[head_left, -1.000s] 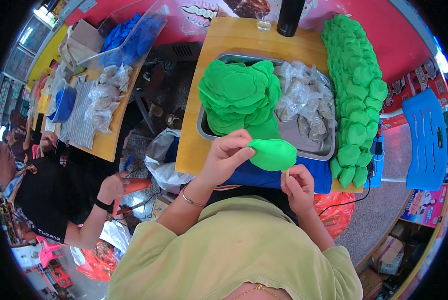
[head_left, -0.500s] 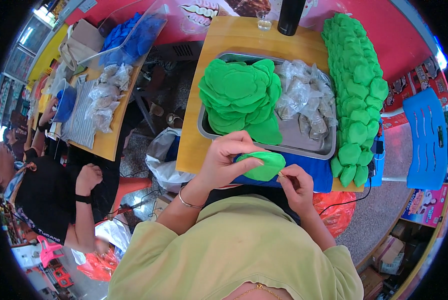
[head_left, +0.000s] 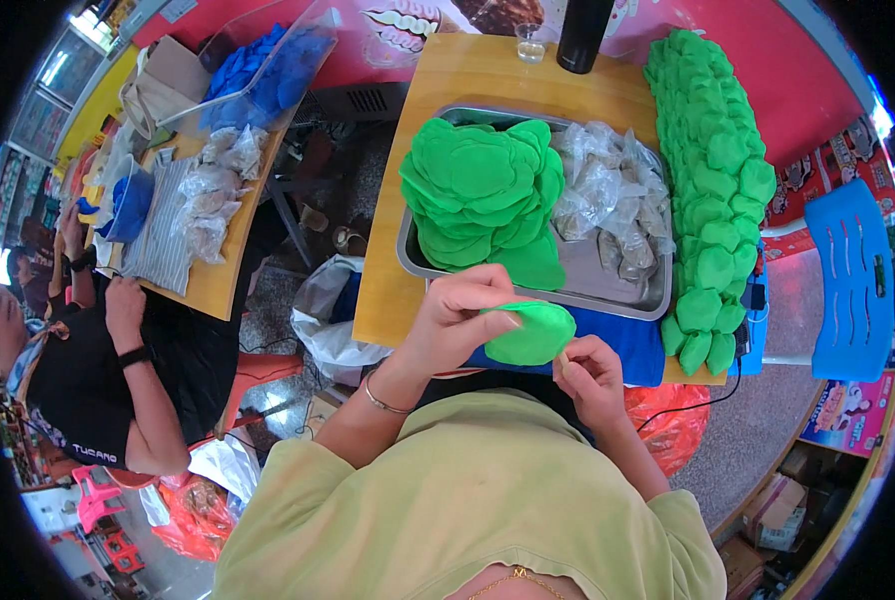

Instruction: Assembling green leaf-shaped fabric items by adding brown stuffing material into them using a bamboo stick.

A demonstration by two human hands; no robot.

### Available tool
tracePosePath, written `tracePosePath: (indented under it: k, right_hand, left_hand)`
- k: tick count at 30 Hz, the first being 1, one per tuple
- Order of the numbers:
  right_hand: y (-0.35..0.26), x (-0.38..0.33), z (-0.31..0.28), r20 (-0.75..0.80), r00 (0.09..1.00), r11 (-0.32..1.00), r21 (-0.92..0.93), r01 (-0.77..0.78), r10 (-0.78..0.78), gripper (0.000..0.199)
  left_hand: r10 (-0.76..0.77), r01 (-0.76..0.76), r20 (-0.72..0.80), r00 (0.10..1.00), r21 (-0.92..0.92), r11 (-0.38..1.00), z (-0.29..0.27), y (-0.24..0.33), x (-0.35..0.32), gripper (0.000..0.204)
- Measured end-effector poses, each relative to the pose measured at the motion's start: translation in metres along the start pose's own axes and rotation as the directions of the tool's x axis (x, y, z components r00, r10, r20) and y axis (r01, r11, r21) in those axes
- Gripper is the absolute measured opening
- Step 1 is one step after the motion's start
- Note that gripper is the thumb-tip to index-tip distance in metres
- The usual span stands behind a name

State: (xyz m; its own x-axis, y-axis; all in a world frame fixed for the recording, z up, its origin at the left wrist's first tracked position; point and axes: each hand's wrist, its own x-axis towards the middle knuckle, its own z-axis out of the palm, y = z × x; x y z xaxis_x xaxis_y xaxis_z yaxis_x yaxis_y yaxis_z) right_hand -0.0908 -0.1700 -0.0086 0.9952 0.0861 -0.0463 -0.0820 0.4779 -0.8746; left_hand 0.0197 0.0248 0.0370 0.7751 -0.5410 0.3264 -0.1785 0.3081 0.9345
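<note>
My left hand (head_left: pixel 456 325) pinches a rounded green fabric piece (head_left: pixel 534 336) between thumb and fingers, just in front of the metal tray. At the piece's lower right edge, my right hand (head_left: pixel 592 382) has its fingertips pressed together on a small, pale, thin tip too small to name. Beyond my hands, the metal tray (head_left: pixel 665 298) holds a tall pile of flat green fabric pieces (head_left: pixel 483 190) on its left. Clear plastic bags (head_left: pixel 613 190) with contents I cannot make out lie on its right.
A long stack of puffed green pieces (head_left: pixel 713 200) runs along the table's right side. A black bottle (head_left: pixel 582 35) and a clear cup (head_left: pixel 530 45) stand at the back. To the right is a blue chair (head_left: pixel 850 280). Another person (head_left: pixel 98 380) sits left, beside a second table (head_left: pixel 223 275).
The green piece has turned to show more of its face between my hands, which have barely moved. At left, the other person's arm has shifted toward their table.
</note>
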Motion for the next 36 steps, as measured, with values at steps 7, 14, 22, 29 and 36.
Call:
tracePosePath:
  k: [7, 14, 22, 29, 36]
  right_hand:
    - [-0.012, 0.011, 0.010, -0.051, 0.983, 0.931, -0.333, 0.148, -0.175, 0.015]
    - [-0.012, 0.014, 0.021, -0.024, 0.994, 0.957, -0.275, 0.097, -0.108, 0.009]
    - [-0.009, 0.018, 0.029, -0.054, 0.993, 0.952, -0.295, 0.082, -0.102, 0.009]
    - [-0.016, 0.029, 0.045, 0.015, 0.968, 0.814, -0.538, 0.218, -0.249, 0.015]
    - [-0.013, 0.021, 0.047, -0.023, 0.991, 0.928, -0.355, 0.114, -0.130, 0.014]
  left_hand:
    - [0.044, -0.045, -0.050, 0.998, -0.023, 0.999, 0.002, 0.003, 0.008, 0.017]
    - [0.053, -0.053, -0.066, 0.996, 0.012, 0.999, -0.003, 0.004, 0.000, 0.023]
    - [0.007, -0.058, -0.216, 0.976, -0.232, 0.971, -0.008, -0.003, -0.010, 0.023]
    - [0.043, -0.052, -0.191, 0.981, -0.042, 0.998, -0.022, 0.011, -0.013, 0.020]
    - [0.076, -0.149, -0.244, 0.967, -0.296, 0.943, -0.018, -0.001, -0.016, 0.020]
